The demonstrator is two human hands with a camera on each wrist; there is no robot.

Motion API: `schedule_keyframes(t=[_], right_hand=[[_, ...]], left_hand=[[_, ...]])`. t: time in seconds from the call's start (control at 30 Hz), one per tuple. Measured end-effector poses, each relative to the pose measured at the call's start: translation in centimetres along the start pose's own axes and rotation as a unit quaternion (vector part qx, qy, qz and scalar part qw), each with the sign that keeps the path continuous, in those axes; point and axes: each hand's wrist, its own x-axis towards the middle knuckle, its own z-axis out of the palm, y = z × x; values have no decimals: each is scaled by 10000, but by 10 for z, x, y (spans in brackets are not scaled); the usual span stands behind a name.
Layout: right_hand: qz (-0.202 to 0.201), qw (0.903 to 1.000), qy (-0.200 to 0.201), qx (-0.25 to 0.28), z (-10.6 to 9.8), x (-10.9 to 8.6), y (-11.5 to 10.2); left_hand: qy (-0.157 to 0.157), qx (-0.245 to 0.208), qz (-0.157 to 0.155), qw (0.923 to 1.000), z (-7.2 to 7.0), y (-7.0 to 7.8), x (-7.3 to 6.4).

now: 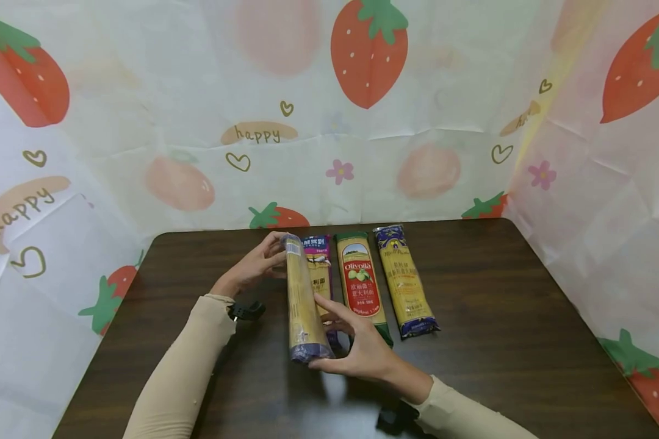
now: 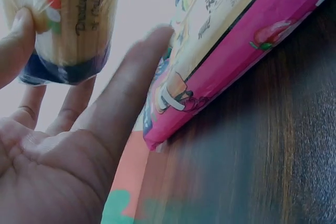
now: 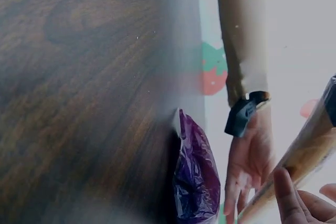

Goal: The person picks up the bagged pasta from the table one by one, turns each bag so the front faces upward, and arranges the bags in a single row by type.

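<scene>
A clear-wrapped spaghetti pack [image 1: 301, 299] with dark blue ends is held raised above the table, over the left side of a purple pasta pack [image 1: 320, 271]. My left hand [image 1: 255, 263] pinches its far end, the thumb on the wrapper and fingers behind, as the left wrist view shows. Near the other end, my right hand [image 1: 365, 353] grips the pack between thumb and fingers. The purple pack lies flat beneath, partly covered; its pink side [image 2: 236, 61] appears close to the left hand in the left wrist view.
To the right lie a red-labelled spaghetti pack [image 1: 360, 286] with green ends and a yellow pasta pack [image 1: 404, 280] with blue ends. All lie on a dark wooden table [image 1: 489, 341]. A strawberry-printed sheet [image 1: 318, 171] stands behind and at both sides.
</scene>
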Motion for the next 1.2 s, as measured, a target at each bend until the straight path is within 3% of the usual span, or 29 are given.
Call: schedule_keyframes(t=[0.3,0.5,0.83,1.03,1.2], right_hand=[[-148,9998,44,-140,-1,1,-1],[-130,9997,-178,62,-2,0,-1],[-4,9989,-466,42,-2,-2,1],[323,9970,-474,527,-1,-2,-1],[427,9917,-322,1169,0,-2,-1]], left_hand=[[370,16,-202,9991,6,4,0],[590,200,-309,9976,9,5,0],[1055,108,-333,9938,18,9,5],[1389,-475,-359,9885,24,10,9],[1254,-463,-406,9902,23,11,7]])
